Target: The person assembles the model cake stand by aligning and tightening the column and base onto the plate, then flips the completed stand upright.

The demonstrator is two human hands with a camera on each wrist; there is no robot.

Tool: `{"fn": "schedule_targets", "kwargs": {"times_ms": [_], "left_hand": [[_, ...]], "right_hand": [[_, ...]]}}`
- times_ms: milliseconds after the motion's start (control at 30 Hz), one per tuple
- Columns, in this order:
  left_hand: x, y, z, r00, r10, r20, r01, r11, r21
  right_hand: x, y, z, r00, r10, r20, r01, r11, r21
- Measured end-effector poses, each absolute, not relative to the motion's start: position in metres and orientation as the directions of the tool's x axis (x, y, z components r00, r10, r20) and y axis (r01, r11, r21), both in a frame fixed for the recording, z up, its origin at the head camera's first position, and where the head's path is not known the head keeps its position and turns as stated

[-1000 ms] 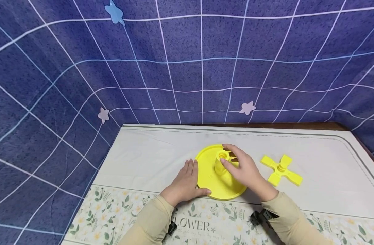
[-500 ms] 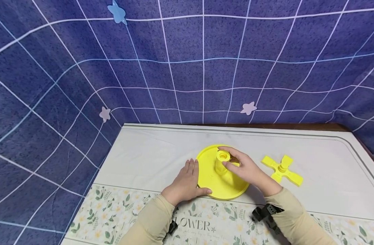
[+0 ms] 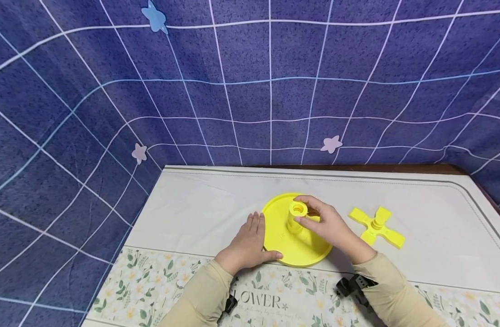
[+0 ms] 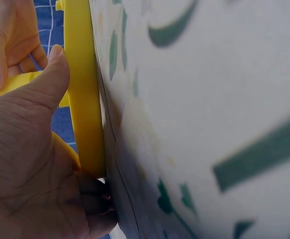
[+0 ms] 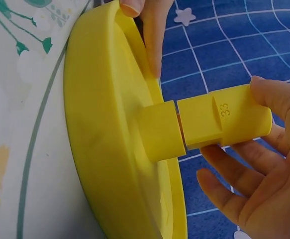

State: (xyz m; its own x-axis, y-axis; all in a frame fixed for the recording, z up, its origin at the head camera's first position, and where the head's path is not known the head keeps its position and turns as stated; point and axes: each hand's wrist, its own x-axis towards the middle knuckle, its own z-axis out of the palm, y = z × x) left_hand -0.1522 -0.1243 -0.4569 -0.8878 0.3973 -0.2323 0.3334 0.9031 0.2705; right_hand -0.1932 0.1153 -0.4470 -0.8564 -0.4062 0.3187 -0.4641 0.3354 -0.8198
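A round yellow tray (image 3: 276, 236) with a raised rim lies on the table. From its middle rises a short post (image 5: 160, 132), and a yellow hollow cylinder (image 5: 239, 117) marked "33" stands on that post, a thin gap between them. My right hand (image 3: 329, 225) pinches the cylinder near its top between thumb and fingers; two lower fingers sit away from it in the right wrist view. My left hand (image 3: 246, 245) rests at the tray's left side, fingers extended along the edge and thumb at the near rim (image 4: 82, 99).
A yellow four-armed cross piece (image 3: 374, 227) with a threaded stub in its centre lies right of the tray. The tablecloth (image 3: 205, 204) is white with a floral band nearer me. A blue gridded curtain (image 3: 250, 91) hangs behind the table and at its sides.
The fingers of my right hand have shifted slightly round the cylinder, which stays upright over the tray. My left hand keeps its place at the rim.
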Motion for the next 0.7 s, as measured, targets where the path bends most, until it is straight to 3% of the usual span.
{"fn": "schedule_targets", "kwargs": {"times_ms": [700], "left_hand": [[-0.151,-0.124,-0.456,-0.891,0.397,-0.223,0.332,0.902,0.277]], "right_hand": [[-0.182,0.099,-0.448,-0.899,-0.197,0.392,-0.432,0.552,-0.713]]}}
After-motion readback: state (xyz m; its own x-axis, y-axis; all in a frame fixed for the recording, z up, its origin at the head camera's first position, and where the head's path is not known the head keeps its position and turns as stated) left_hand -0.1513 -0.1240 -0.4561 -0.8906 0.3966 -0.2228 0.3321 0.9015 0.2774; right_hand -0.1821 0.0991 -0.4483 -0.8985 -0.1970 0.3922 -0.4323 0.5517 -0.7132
